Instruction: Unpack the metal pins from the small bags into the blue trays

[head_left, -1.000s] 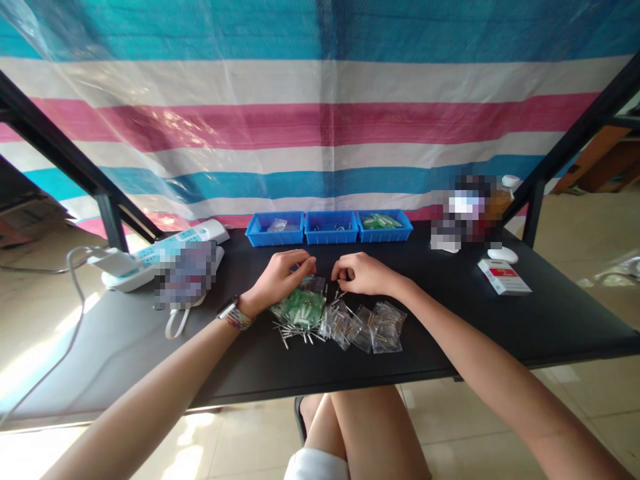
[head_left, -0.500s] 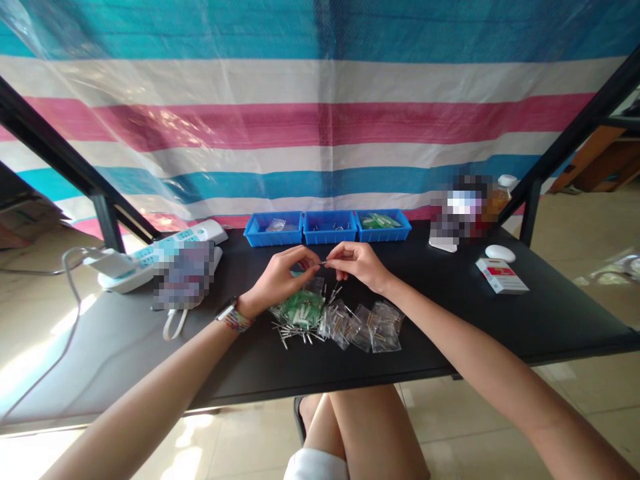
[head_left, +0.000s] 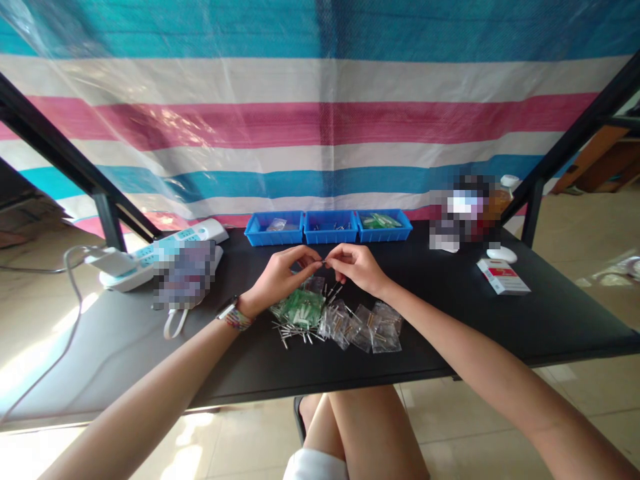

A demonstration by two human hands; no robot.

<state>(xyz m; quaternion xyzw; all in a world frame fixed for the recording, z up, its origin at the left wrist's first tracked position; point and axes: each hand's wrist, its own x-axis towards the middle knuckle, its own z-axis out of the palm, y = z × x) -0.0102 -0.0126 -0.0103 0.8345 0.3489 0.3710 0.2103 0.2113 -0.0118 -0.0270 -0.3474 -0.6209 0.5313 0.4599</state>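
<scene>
My left hand (head_left: 280, 277) and my right hand (head_left: 356, 267) meet fingertip to fingertip above the black table (head_left: 500, 320). Both are pinched on a small metal pin (head_left: 324, 263) held between them. Just below lies a heap of green parts (head_left: 301, 308), loose metal pins (head_left: 295, 331) and several small clear bags (head_left: 365, 325). A banded wristwatch sits on my left wrist.
Three blue trays (head_left: 331, 227) line the table's back edge before a striped tarp. A white power strip (head_left: 150, 257) with cable lies at the left. A red-and-white box (head_left: 503, 276), a white mouse (head_left: 503, 254) and a bottle (head_left: 500, 193) are at the right.
My right hand rose from the pile and came to my left hand; both now pinch the small pin. My left hand lifted slightly.
</scene>
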